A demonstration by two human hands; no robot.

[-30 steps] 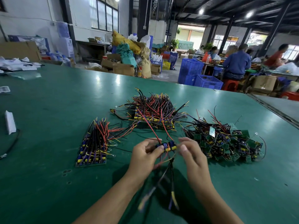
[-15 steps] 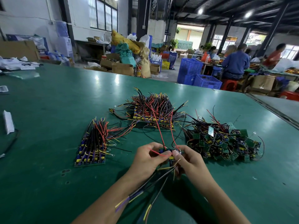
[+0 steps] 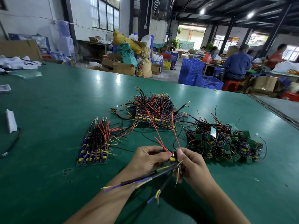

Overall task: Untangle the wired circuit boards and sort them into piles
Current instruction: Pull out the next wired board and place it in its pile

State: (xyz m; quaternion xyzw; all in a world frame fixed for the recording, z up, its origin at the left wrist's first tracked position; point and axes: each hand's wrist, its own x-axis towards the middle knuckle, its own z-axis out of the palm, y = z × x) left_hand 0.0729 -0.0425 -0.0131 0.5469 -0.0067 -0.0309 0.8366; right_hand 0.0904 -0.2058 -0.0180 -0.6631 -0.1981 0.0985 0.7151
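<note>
My left hand (image 3: 148, 159) and my right hand (image 3: 191, 165) together pinch a small wired circuit board (image 3: 173, 158) above the green table (image 3: 48, 183). Its black, purple and yellow wires trail toward me over my left wrist; red wires rise from it toward the far pile. A neat stack of boards (image 3: 94, 146) lies to the left. A second sorted pile (image 3: 155, 110) sits beyond my hands. A tangled heap of green boards (image 3: 224, 143) lies to the right.
A white paper piece (image 3: 11, 121) and a black cable (image 3: 11, 146) lie at the far left. The table's right edge (image 3: 275, 110) runs diagonally. Blue crates (image 3: 197, 75), cardboard boxes and seated people are beyond the table.
My hands came closer together and drew slightly toward me with the board. The trailing wires swung from hanging below my hands leftward across my left forearm.
</note>
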